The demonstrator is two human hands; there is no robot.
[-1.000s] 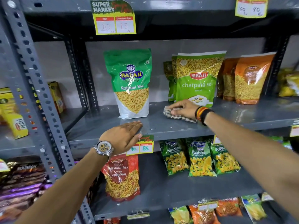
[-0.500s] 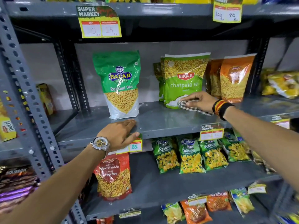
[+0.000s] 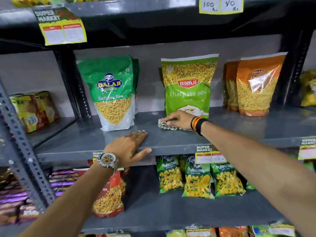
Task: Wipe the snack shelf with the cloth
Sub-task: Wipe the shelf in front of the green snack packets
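A grey metal snack shelf (image 3: 171, 141) is seen at chest level. The right hand (image 3: 177, 119) is laid palm-down on a checked cloth (image 3: 168, 126), which is pressed flat against the shelf surface; the right fingers (image 3: 168, 119) are spread over the top of the cloth and curled slightly at its far edge, so the cloth is held under them rather than pinched. A striped band and a black band (image 3: 198, 124) are worn at that wrist.

Directly behind the right fingers, a light-green Bikaji pouch (image 3: 188, 86) is stood upright, its lower edge just beyond the knuckles. To the left of the cloth, apart from it, a dark-green Balaji pouch (image 3: 111, 89) is stood upright. Well to the right of the wrist, orange pouches (image 3: 256, 86) are lined up near the back of the shelf.

The left hand (image 3: 130, 146) is rested on the front edge of the shelf, nearer than the cloth and to its left. The left fingers (image 3: 139, 134) are extended flat and close together on the surface, nothing held; the thumb is hooked over the front lip. A metal watch (image 3: 108, 159) is worn on that wrist.

Below the left fingers, a red mix pouch (image 3: 109, 199) is partly covered by the forearm. Below the right forearm, green puffcorn bags (image 3: 196, 178) are stood in a row, a price tag (image 3: 208, 154) being hung on the lip above them.
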